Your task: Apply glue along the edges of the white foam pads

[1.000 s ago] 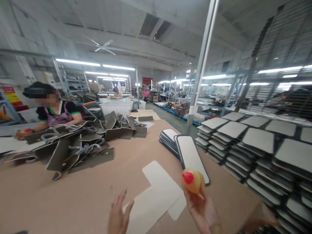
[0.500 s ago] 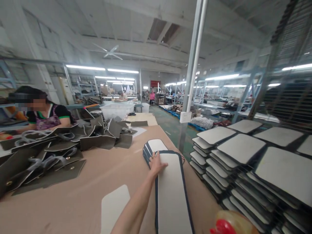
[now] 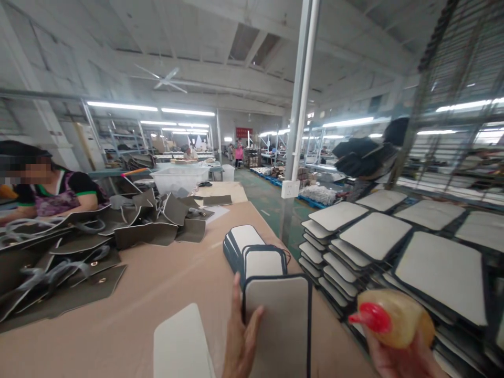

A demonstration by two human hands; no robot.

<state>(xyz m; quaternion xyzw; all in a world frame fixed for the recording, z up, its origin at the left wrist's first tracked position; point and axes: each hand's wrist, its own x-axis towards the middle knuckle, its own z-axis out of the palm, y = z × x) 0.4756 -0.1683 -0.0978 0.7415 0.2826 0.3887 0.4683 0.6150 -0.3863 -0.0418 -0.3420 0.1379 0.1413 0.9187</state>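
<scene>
There's a pale sheet (image 3: 179,344) just left of the left hand (image 3: 241,338), a panel pile (image 3: 246,239) right past its fingertips, then the dark-edged panel (image 3: 281,320) it's pinching by the left edge, thumb across the face, and the right hand's (image 3: 407,359) wrapped round a red-capped bottle (image 3: 409,315).

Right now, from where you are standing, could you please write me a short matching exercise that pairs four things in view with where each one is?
Things:
1. Bottle
2. Grey dark-edged panel
3. Fan
4. Socket box

Places:
A. fixed to the metal post
B. held in the right hand
C. up under the ceiling
D. touching the left hand

Right pairs: 1-B, 2-D, 3-C, 4-A.
</scene>
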